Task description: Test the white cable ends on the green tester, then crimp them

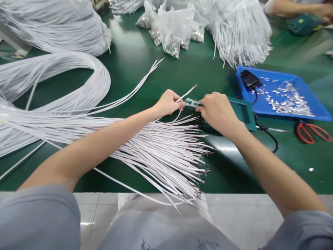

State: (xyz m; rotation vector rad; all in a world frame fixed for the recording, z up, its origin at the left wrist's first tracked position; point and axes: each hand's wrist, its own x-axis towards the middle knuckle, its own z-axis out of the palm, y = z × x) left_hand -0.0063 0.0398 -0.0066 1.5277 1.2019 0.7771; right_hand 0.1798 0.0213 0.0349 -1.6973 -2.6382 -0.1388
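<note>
My left hand [170, 102] is closed in a pinch on a white cable [187, 92], whose stripped end points up and to the right. My right hand [217, 110] grips a small pale-green hand tool [192, 103] with a slotted head. The head of this tool meets the fingertips of my left hand; exactly what lies in its jaws is too small to tell. Below my left forearm, a thick bundle of white cables [161, 149] fans out, with thin coloured wires bare at the ends. A green device with a recessed top [243, 113] sits just beyond my right hand.
A blue tray [321, 113] carries many small metal pieces and a black block [249, 79]. Red-handled scissors [308, 133] and a pen [273, 130] lie nearby. Bags of metal parts [173, 43] and more cable bundles [239, 31] stand behind. Another person's hand [322, 12] is at top right.
</note>
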